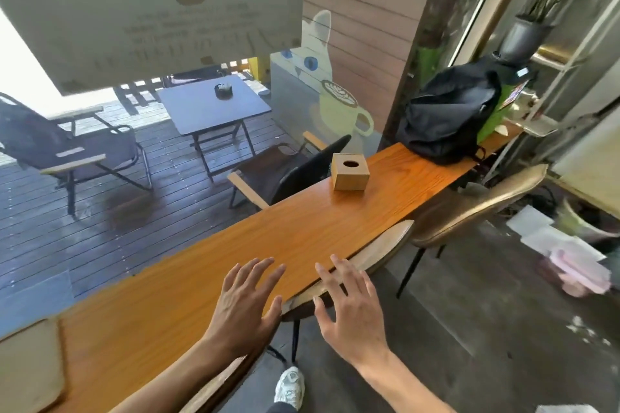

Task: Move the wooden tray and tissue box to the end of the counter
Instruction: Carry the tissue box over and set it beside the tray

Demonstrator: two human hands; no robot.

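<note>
A square wooden tissue box [350, 173] with a round hole in its top stands on the long orange-brown counter [235, 245], well ahead of my hands. A pale wooden tray [28, 365] lies on the counter at the lower left, cut off by the frame edge. My left hand [246, 303] hovers over the counter's near edge, fingers spread, holding nothing. My right hand [350, 308] is beside it, over a chair back, also spread and empty. Both hands are far from the box and the tray.
A black backpack [449, 121] lies on the counter's far end, with a potted plant [523, 33] behind it. Two brown chairs [469, 208] stand along the counter's right side. A window with a cat drawing borders the left side, with patio furniture outside.
</note>
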